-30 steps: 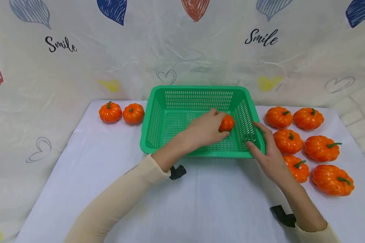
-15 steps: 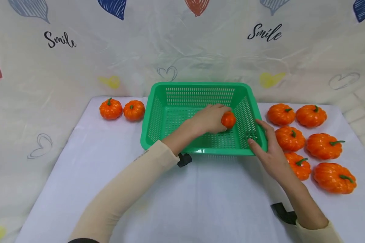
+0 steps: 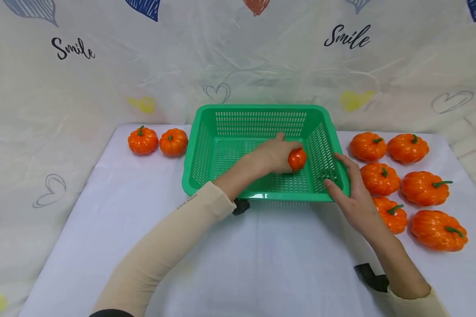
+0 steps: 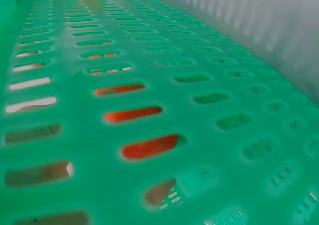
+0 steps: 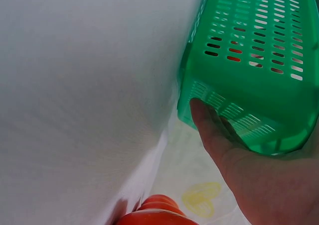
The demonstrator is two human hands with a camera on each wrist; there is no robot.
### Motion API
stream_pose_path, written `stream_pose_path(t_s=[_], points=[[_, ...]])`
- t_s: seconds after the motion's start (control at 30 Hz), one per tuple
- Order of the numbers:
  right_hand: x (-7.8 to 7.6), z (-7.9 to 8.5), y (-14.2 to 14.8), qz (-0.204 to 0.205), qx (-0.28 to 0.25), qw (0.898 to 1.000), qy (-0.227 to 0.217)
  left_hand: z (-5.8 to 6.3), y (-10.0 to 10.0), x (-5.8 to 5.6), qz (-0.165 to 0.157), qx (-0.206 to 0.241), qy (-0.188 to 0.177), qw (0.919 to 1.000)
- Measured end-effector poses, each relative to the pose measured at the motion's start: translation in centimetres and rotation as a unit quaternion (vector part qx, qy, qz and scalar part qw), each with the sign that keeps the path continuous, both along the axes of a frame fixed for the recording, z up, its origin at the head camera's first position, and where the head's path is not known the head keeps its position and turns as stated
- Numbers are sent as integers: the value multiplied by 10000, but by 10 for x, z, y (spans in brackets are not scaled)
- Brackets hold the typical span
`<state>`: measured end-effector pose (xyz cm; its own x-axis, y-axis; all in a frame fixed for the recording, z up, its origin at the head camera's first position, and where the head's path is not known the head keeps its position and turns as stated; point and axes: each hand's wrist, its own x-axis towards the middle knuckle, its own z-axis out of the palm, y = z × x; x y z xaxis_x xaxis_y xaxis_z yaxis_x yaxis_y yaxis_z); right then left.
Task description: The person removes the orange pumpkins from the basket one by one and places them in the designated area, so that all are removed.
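Inside the green plastic basket (image 3: 258,196), toward its right end, my left hand (image 3: 273,155) holds a small orange pumpkin (image 3: 297,160). One finger of that hand points up, away from the pumpkin; the grip's far side is hidden. My right hand (image 3: 355,198) grips the basket's right end, its thumb over the rim and the fingers along the outer wall. In the left wrist view, bits of the orange pumpkin (image 4: 149,148) show through the slots of the basket wall (image 4: 79,135). The right wrist view has the right hand (image 5: 249,170) against the basket's end (image 5: 239,85).
Two small pumpkins (image 3: 143,140) (image 3: 173,142) stand left of the basket. Several larger pumpkins (image 3: 425,188) with green stems lie to the right, the nearest beside the right hand. A white cloth (image 3: 285,259) covers the table; a printed sheet (image 3: 262,57) hangs behind.
The left hand has shifted slightly and one finger now stands raised, with the pumpkin staying at the basket's right end. The right hand keeps its grip. The head view has tilted a little downward.
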<state>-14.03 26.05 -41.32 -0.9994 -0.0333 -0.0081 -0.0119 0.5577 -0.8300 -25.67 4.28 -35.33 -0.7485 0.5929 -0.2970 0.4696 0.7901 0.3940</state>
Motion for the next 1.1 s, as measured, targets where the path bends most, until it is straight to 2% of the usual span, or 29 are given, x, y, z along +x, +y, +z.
stream_pose_path(t_s=[0.13, 0.37, 0.67, 0.8, 0.93, 1.1], points=[[0, 1, 1, -15, 9, 10000, 18, -1, -1, 1, 113, 179, -70, 9998], [0, 0, 1, -16, -11, 10000, 5, -3, -2, 0, 50, 226, 11, 9997], [-1, -1, 0, -15, 33, 10000, 6, -7, -9, 0, 192, 214, -303, 9991], [-1, -1, 0, -7, 13, 10000, 11, -7, -17, 2, 239, 439, -399, 9980], [-1, -1, 0, 3, -15, 10000, 44, -6, -27, 1, 301, 815, -361, 9956], [-1, -1, 1, 10, -26, 10000, 87, 3, -36, 0, 648, 988, -40, 9930]])
